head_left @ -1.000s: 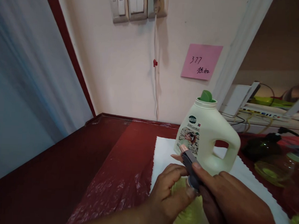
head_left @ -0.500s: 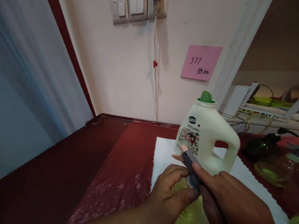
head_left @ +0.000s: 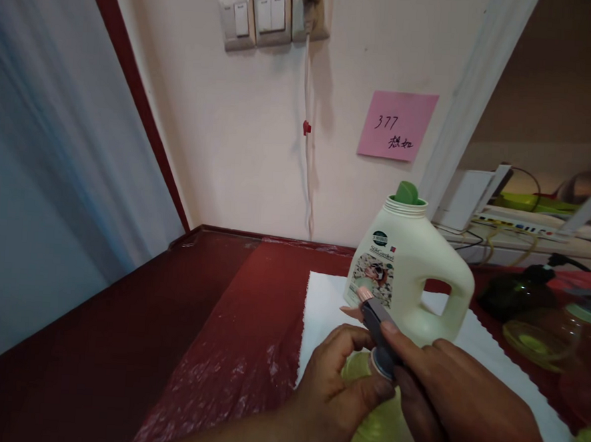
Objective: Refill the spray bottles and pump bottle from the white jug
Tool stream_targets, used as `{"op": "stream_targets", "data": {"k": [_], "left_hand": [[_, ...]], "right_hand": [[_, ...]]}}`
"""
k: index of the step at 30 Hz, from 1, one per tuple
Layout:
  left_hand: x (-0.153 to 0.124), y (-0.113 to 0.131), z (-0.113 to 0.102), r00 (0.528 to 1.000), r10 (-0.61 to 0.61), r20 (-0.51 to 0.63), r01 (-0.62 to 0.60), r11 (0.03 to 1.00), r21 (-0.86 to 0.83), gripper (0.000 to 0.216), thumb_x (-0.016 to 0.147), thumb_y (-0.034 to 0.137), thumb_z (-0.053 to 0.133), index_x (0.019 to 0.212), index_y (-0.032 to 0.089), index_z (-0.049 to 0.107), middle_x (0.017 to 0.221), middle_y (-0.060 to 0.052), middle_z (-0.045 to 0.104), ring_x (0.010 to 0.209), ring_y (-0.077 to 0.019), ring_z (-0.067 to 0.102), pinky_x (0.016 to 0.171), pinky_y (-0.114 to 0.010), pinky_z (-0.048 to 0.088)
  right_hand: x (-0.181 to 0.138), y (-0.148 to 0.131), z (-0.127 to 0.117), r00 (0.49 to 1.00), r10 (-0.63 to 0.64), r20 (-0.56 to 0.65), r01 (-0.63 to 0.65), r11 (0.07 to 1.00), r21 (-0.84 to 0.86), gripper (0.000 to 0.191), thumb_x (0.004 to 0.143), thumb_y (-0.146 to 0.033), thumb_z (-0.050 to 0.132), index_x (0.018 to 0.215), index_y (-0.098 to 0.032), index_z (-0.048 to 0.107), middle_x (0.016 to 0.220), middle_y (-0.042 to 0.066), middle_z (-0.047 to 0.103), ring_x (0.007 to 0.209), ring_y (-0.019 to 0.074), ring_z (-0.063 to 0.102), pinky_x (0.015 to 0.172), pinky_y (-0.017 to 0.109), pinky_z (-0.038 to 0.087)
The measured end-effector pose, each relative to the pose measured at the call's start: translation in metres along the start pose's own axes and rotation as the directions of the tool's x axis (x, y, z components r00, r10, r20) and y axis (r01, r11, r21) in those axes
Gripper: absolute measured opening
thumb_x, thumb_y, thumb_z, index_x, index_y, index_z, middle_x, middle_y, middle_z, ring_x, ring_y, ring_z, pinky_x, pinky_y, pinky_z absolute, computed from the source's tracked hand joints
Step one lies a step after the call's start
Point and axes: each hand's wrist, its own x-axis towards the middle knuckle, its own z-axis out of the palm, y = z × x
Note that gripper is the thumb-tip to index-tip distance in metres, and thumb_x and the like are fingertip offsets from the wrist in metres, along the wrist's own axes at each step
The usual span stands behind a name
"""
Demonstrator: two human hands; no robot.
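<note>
My left hand (head_left: pixel 328 390) is wrapped around the neck of a translucent yellow-green pump bottle (head_left: pixel 378 426). On the bottle's mouth sits a grey pump head (head_left: pixel 377 317), tilted, its nozzle pointing up and to the left. My right hand (head_left: pixel 469 405) grips this pump head, with the thumb or a finger lying along its top. Just behind both hands stands a pale green detergent jug (head_left: pixel 414 248), upright and uncapped, with a green spout (head_left: pixel 406 192) in its mouth. The bottle's lower part is partly hidden by my hands.
White cloth (head_left: pixel 323 303) lies under the jug on a red plastic-covered table (head_left: pixel 234 310). To the right are a dark pump bottle (head_left: pixel 516 291) and a clear bottle (head_left: pixel 576 331). Behind them a white router (head_left: pixel 520 225) sits on a ledge. A cord (head_left: pixel 306 162) hangs down the wall.
The view has shifted very slightly. Both hands keep nearly the same place on the bottle and its pump head, and the jug stays put.
</note>
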Motion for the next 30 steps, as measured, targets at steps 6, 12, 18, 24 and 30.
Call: {"op": "stream_targets", "data": {"k": [6, 12, 18, 24, 30], "left_hand": [[0.001, 0.002, -0.004, 0.998, 0.063, 0.028, -0.064, 0.996, 0.068, 0.031, 0.09, 0.035, 0.066, 0.115, 0.017, 0.07, 0.12, -0.01, 0.069, 0.115, -0.0279, 0.061, 0.103, -0.042, 0.043], [0.002, 0.005, 0.004, 0.997, -0.029, -0.073, 0.028, 1.0, -0.007, 0.037, 0.073, 0.034, 0.084, 0.1, 0.015, 0.067, 0.107, -0.008, 0.072, 0.104, -0.0273, 0.064, 0.092, -0.038, 0.047], [0.002, 0.002, -0.001, 0.999, 0.042, -0.019, -0.04, 0.996, 0.081, 0.031, 0.083, 0.035, 0.077, 0.107, 0.016, 0.073, 0.115, -0.009, 0.072, 0.107, -0.027, 0.063, 0.098, -0.039, 0.045], [0.002, -0.007, -0.004, 0.992, 0.12, 0.042, -0.124, 0.988, 0.088, 0.038, 0.093, 0.043, 0.067, 0.122, 0.018, 0.069, 0.12, -0.008, 0.071, 0.114, -0.0264, 0.063, 0.101, -0.038, 0.045], [0.001, -0.007, -0.006, 0.994, 0.102, 0.035, -0.105, 0.988, 0.113, 0.036, 0.096, 0.046, 0.062, 0.122, 0.023, 0.069, 0.123, -0.008, 0.07, 0.114, -0.0255, 0.064, 0.1, -0.037, 0.047]], "right_hand": [[-0.002, 0.0, 0.001, 1.0, -0.018, 0.001, 0.018, 1.0, 0.023, 0.037, 0.1, -0.018, 0.043, 0.135, -0.013, 0.054, 0.068, -0.001, 0.06, 0.055, 0.0152, 0.059, 0.052, 0.028, 0.046], [-0.001, -0.001, 0.001, 1.0, -0.003, -0.014, 0.003, 1.0, 0.024, 0.035, 0.103, -0.022, 0.041, 0.134, -0.014, 0.055, 0.065, -0.002, 0.059, 0.053, 0.016, 0.058, 0.049, 0.028, 0.045], [-0.003, -0.002, 0.006, 0.999, 0.008, -0.05, -0.005, 0.997, 0.076, 0.036, 0.101, -0.017, 0.045, 0.135, -0.012, 0.054, 0.069, 0.0, 0.062, 0.057, 0.0154, 0.059, 0.054, 0.029, 0.047], [0.004, -0.003, 0.003, 0.996, 0.013, -0.09, 0.006, 0.979, 0.201, 0.036, 0.1, -0.015, 0.045, 0.135, -0.012, 0.053, 0.077, 0.002, 0.067, 0.061, 0.015, 0.06, 0.055, 0.027, 0.049], [0.004, 0.011, -0.022, 0.947, 0.276, 0.164, -0.321, 0.798, 0.509, 0.056, 0.101, -0.04, 0.05, 0.152, -0.021, 0.037, 0.089, 0.001, 0.067, 0.073, 0.015, 0.066, 0.065, 0.026, 0.056]]}}
